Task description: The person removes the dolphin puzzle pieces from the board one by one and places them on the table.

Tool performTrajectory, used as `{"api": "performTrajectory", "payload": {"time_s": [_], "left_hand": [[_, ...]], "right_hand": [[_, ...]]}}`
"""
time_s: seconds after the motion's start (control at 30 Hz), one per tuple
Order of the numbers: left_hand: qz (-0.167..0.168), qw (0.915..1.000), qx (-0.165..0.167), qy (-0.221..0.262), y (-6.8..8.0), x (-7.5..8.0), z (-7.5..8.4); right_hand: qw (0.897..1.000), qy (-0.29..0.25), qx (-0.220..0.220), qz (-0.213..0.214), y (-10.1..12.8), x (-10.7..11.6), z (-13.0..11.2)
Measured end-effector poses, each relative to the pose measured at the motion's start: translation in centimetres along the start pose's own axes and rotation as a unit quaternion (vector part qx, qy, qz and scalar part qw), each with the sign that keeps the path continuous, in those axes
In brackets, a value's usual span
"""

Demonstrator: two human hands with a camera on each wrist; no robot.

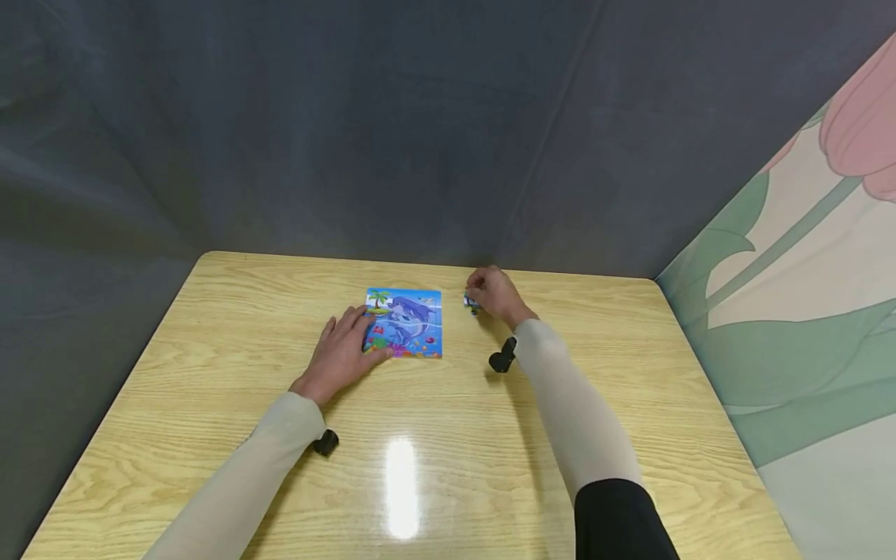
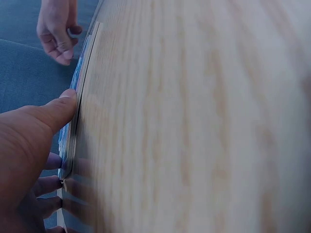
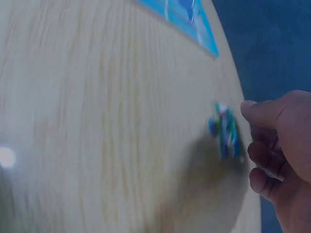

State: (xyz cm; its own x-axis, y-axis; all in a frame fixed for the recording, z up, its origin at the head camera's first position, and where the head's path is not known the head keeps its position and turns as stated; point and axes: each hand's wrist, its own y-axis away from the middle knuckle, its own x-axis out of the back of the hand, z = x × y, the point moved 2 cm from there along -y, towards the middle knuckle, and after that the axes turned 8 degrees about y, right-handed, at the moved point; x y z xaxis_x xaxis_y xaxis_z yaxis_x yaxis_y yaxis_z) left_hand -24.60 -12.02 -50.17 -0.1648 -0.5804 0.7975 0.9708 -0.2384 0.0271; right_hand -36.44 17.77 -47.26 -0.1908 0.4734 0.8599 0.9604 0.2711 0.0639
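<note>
A blue dolphin jigsaw board (image 1: 413,323) (image 3: 189,19) lies flat at the far middle of the wooden table (image 1: 448,459). My left hand (image 1: 343,351) (image 2: 29,141) rests open on the board's left part, its thumb against the near edge (image 2: 83,60). To the right of the board lie small loose jigsaw pieces (image 1: 471,302) (image 3: 224,131). My right hand (image 1: 495,294) (image 3: 279,145) (image 2: 57,29) hovers right beside them, fingers loosely curled and thumb apart. The wrist view is blurred and shows no grip on the pieces.
Grey fabric walls (image 1: 420,140) close in the table's far and left sides. A painted floral wall (image 1: 805,311) stands at the right. Black wrist cameras (image 1: 502,358) (image 1: 325,442) hang under both forearms. Bare tabletop stretches across the near half.
</note>
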Motion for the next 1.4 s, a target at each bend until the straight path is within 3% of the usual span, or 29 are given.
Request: {"api": "performTrajectory", "payload": {"time_s": [0.37, 0.77, 1.4], "left_hand": [[0.001, 1.0000, -0.001, 0.000, 0.0, -0.1, 0.0], [-0.002, 1.0000, 0.002, -0.009, 0.0, 0.0, 0.0], [-0.005, 0.9999, -0.002, -0.010, 0.1, 0.2, 0.3]], "right_hand": [[0.999, -0.002, 0.027, -0.027, -0.7, -1.8, -4.9], [0.992, 0.089, 0.060, -0.071, -0.8, -3.7, -8.4], [0.976, 0.178, 0.050, -0.113, -0.9, -4.4, -10.0]]}}
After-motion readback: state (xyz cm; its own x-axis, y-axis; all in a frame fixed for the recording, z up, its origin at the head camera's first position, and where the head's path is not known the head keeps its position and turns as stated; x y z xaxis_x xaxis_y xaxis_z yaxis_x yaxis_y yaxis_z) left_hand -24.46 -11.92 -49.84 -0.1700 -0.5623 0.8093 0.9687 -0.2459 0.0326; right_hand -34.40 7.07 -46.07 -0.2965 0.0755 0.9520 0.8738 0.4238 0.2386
